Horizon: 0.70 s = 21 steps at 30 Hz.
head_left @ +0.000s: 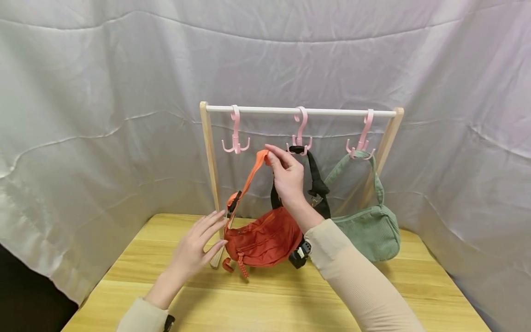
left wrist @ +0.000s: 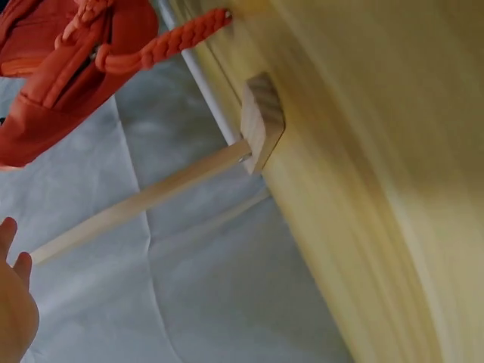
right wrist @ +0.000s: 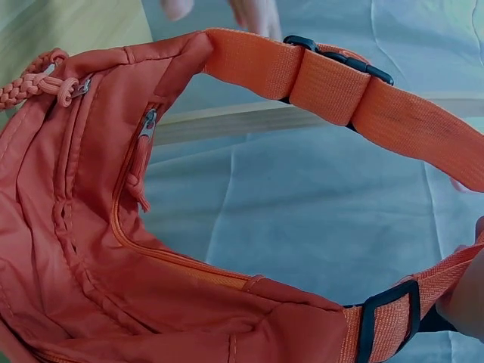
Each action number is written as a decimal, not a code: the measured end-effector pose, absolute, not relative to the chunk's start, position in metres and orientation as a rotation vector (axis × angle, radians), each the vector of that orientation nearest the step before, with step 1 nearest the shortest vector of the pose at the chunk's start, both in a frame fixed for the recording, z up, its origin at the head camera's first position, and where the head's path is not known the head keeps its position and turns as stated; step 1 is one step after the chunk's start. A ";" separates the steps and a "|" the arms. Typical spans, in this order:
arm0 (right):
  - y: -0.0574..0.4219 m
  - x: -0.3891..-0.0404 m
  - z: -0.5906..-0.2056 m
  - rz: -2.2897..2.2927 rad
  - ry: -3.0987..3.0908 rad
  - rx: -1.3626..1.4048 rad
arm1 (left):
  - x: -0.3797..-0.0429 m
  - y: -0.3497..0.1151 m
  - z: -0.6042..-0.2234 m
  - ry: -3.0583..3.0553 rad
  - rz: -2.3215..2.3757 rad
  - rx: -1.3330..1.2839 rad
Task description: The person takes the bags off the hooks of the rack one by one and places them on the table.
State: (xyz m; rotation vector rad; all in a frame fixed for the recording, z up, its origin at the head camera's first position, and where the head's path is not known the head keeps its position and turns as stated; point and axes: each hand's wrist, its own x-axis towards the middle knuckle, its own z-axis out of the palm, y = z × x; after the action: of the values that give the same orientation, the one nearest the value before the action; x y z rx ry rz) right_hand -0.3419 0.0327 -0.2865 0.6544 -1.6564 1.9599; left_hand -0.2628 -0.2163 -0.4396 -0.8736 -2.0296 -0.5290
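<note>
A red-orange bag [head_left: 265, 237] hangs from its orange strap [head_left: 252, 174], whose top my right hand [head_left: 289, 177] pinches between thumb and fingers, left of the middle hook. In the right wrist view the bag [right wrist: 91, 204] shows zips, a braided pull and a strap with black buckles. My left hand [head_left: 195, 249] is at the bag's left end with fingers extended; whether it touches the strap I cannot tell. Only part of the left hand [left wrist: 15, 310] shows in its wrist view. The nearest bare pink hook [head_left: 236, 138] hangs at the rack's left.
A wooden rack with a white rail [head_left: 265, 109] stands on the wooden table [head_left: 249, 304]. A black bag's strap [head_left: 316, 173] hangs from the middle pink hook [head_left: 301, 127]. A green corduroy bag [head_left: 371, 233] hangs on the right pink hook [head_left: 363, 138]. Grey curtains [head_left: 124, 92] surround the table.
</note>
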 end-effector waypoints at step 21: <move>0.035 -0.338 -0.293 2.016 -1.689 0.550 | -0.260 -0.192 -0.461 -2.013 -1.149 -0.727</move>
State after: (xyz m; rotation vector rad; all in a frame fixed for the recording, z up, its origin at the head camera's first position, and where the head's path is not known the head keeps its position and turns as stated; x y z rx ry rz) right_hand -0.3378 0.0355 -0.2926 0.5497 -1.6889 2.0160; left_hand -0.2600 -0.1916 -0.4613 -0.7273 -2.0133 -1.1491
